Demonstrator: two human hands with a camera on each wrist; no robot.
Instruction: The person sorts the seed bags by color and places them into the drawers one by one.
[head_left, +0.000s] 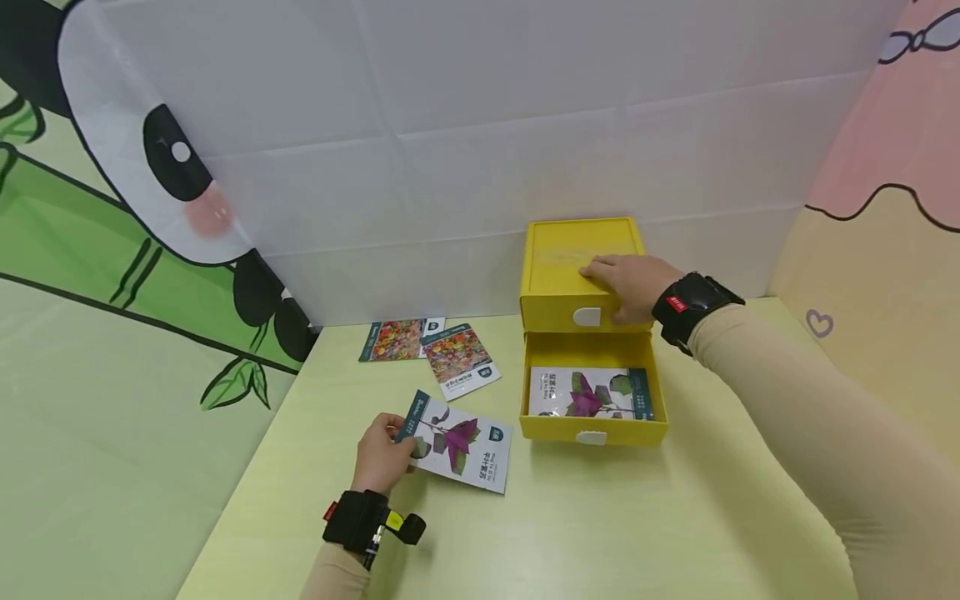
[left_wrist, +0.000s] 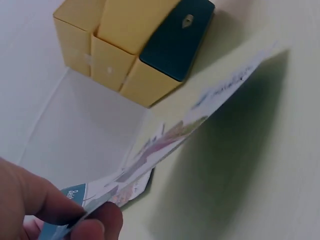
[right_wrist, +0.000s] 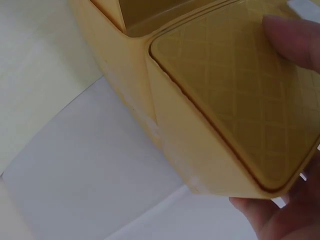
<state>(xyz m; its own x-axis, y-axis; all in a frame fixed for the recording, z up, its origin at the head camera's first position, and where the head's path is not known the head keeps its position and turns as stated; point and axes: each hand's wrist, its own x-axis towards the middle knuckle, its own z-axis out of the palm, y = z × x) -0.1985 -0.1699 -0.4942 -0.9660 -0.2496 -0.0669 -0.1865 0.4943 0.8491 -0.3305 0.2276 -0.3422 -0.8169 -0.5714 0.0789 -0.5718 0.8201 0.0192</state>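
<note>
One packet pinched in my left grip; at its two o'clock, my right grip clasps the yellow box: brace firmly.

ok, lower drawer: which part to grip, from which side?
I'd take the lower drawer by its white tab, coming from the person's side: it's pulled out that way, with the tab mid-front and nothing against it. Left hand holds a packet, right hand grips the box, so one should probably free up first.

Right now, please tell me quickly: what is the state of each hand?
Left hand: closed, pinching a purple-flower card.
Right hand: holding the yellow drawer box, thumb at the front, fingers on top.
</note>
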